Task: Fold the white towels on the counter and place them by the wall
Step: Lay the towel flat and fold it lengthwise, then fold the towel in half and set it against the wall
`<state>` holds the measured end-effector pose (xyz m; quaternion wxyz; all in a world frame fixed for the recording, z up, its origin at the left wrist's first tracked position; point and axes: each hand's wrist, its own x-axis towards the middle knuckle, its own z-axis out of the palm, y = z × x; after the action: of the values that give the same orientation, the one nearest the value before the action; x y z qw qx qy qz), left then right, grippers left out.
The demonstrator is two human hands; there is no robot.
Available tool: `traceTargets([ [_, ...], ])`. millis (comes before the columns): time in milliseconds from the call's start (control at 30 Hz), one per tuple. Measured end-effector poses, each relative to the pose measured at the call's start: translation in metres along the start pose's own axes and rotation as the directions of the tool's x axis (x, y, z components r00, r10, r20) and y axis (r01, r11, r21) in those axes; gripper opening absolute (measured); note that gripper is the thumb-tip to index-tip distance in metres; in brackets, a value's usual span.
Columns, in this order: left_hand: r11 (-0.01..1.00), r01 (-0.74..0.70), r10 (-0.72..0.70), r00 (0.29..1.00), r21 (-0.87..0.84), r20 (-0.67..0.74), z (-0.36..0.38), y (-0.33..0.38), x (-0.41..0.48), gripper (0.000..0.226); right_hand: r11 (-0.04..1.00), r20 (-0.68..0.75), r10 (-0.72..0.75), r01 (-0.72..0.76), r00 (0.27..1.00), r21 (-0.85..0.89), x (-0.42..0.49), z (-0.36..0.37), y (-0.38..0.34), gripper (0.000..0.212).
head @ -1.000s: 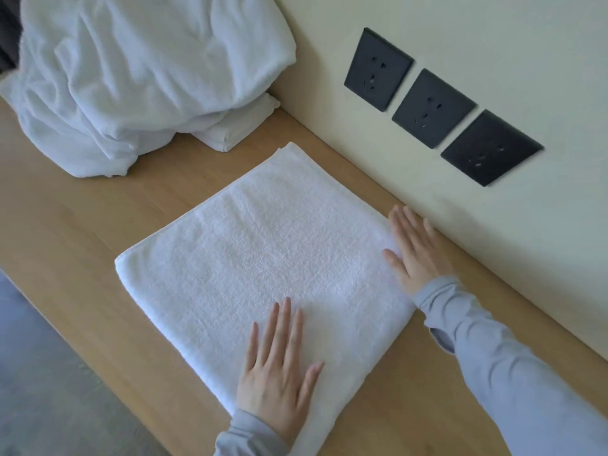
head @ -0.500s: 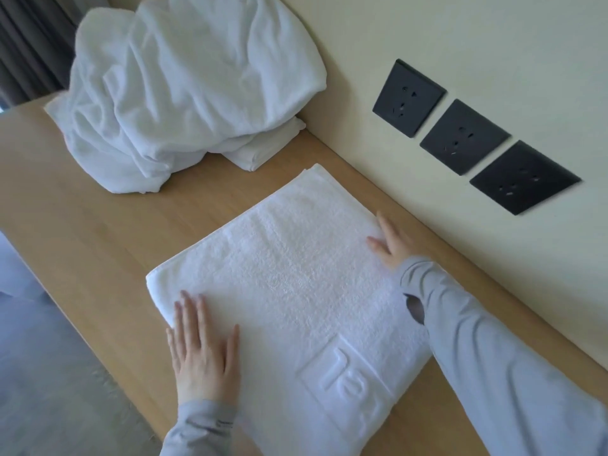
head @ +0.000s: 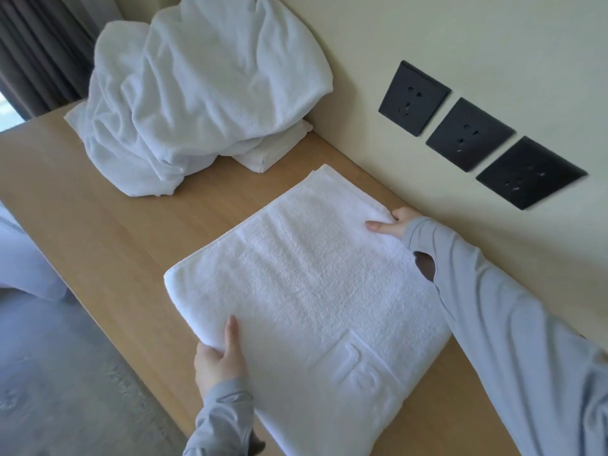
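Observation:
A folded white towel [head: 306, 291] with an embossed logo lies flat on the wooden counter [head: 108, 225], one long edge near the cream wall [head: 411, 34]. My left hand [head: 218, 357] grips its near edge, thumb on top and fingers tucked under. At the far edge by the wall, my right hand [head: 393, 223] grips the towel, thumb on top and fingers hidden beneath. A crumpled pile of white towels [head: 197, 93] sits at the counter's far end against the wall, covering a small folded white towel [head: 273, 153].
Three black wall sockets [head: 468, 138] are set in the wall above the counter to the right. The counter's front edge runs diagonally on the left, with grey floor [head: 49, 373] below. Dark curtains [head: 36, 54] hang at the upper left.
Both hands went from lying flat on the towel to gripping its opposite edges. My left hand slid left along the near edge. The view shifted, showing more of the pile.

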<state>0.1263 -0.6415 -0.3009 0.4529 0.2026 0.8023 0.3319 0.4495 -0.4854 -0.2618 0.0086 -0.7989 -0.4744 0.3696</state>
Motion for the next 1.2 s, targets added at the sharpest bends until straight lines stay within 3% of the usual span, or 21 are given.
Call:
traceTargets([
  [67,0.993,-0.111,0.113,0.993,0.042,-0.027,-0.003,0.002,-0.006,0.038,0.995,-0.089,-0.093,0.095,0.992,0.012,-0.014,-0.005,0.001,0.050],
  [167,0.966,-0.247,0.247,0.969,0.074,-0.001,-0.012,0.019,-0.011,0.033,0.983,-0.185,-0.138,0.157,0.973,0.096,-0.051,-0.012,0.016,0.058],
  [267,0.914,-0.397,0.388,0.916,0.088,0.107,-0.022,0.053,-0.010,0.038,0.947,-0.299,-0.018,0.112,0.954,0.302,-0.106,-0.012,0.052,0.050],
  [367,0.805,-0.568,0.509,0.809,0.169,0.295,-0.020,0.103,-0.013,0.054,0.888,-0.437,0.136,0.086,0.889,0.452,-0.180,0.003,0.090,0.042],
  [433,0.728,-0.644,0.509,0.738,0.236,0.443,-0.002,0.132,-0.015,0.053,0.811,-0.483,0.283,0.062,0.828,0.582,-0.226,0.022,0.112,0.038],
  [567,0.574,-0.762,0.425,0.589,0.298,0.687,0.057,0.155,-0.019,0.047,0.588,-0.426,0.519,0.052,0.741,0.807,-0.280,0.074,0.149,0.024],
  [700,0.462,-0.818,0.294,0.507,0.344,0.810,0.115,0.125,-0.011,0.038,0.513,-0.337,0.651,-0.067,0.680,0.856,-0.280,0.119,0.178,0.026],
  [767,0.385,-0.824,0.238,0.525,0.417,0.817,0.132,0.107,-0.005,0.043,0.515,-0.283,0.680,-0.165,0.676,0.841,-0.274,0.130,0.185,0.036],
  [833,0.303,-0.847,0.329,0.522,0.436,0.786,0.138,0.093,-0.003,0.048,0.624,-0.382,0.717,-0.290,0.583,0.726,-0.270,0.135,0.190,0.053],
  [867,0.236,-0.879,0.429,0.476,0.414,0.768,0.139,0.087,-0.007,0.052,0.697,-0.492,0.704,-0.361,0.512,0.620,-0.267,0.134,0.189,0.059],
  [933,0.008,-0.937,0.601,0.283,0.349,0.748,0.136,0.072,-0.027,0.058,0.813,-0.694,0.577,-0.388,0.431,0.435,-0.259,0.130,0.166,0.062],
  [967,-0.109,-0.953,0.622,0.157,0.283,0.767,0.133,0.061,-0.041,0.059,0.867,-0.739,0.490,-0.349,0.461,0.357,-0.250,0.130,0.147,0.061],
  [1000,-0.192,-0.962,0.589,0.046,0.195,0.807,0.129,0.048,-0.058,0.058,0.916,-0.745,0.394,-0.298,0.538,0.270,-0.238,0.132,0.127,0.059],
  [1067,-0.322,-0.945,0.438,-0.093,0.059,0.894,0.124,0.024,-0.082,0.059,0.973,-0.647,0.218,-0.213,0.730,0.088,-0.210,0.144,0.093,0.055],
  [1133,-0.428,-0.903,0.289,-0.095,0.040,0.953,0.120,0.012,-0.080,0.063,0.980,-0.556,0.148,-0.196,0.818,-0.028,-0.191,0.157,0.080,0.055],
  [1200,-0.425,-0.904,0.256,-0.062,0.055,0.965,0.117,0.014,-0.050,0.067,0.975,-0.535,0.148,-0.212,0.832,-0.060,-0.192,0.162,0.095,0.056],
])
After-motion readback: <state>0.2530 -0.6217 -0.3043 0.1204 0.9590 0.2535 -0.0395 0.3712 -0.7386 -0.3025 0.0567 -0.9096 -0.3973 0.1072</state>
